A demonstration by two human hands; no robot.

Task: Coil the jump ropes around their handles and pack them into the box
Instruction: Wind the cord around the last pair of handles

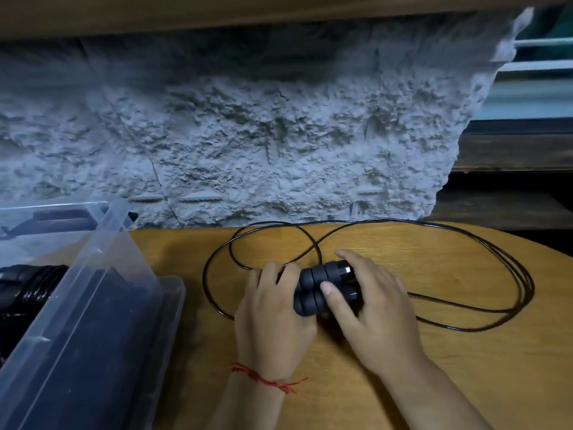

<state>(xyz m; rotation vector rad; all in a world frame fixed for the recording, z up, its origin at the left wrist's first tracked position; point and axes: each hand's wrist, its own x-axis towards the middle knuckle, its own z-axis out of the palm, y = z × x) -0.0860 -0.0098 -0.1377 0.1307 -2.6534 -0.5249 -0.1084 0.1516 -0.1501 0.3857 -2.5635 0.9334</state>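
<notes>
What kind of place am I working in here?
Likely a home or storeroom corner: a wooden table against a rough stone-textured wall, a clear plastic storage box at its left.

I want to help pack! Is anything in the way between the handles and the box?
Only the rope's own loose loop lies on the table between the handles and the clear box. Nothing else visible.

Light wooden table [403, 383] with rounded edge, rough grey stone-textured wall panel [248, 144] behind it, brown board [217, 10] above, white rails [545, 42] upper right, dark shelving [511, 150] beneath.
</notes>
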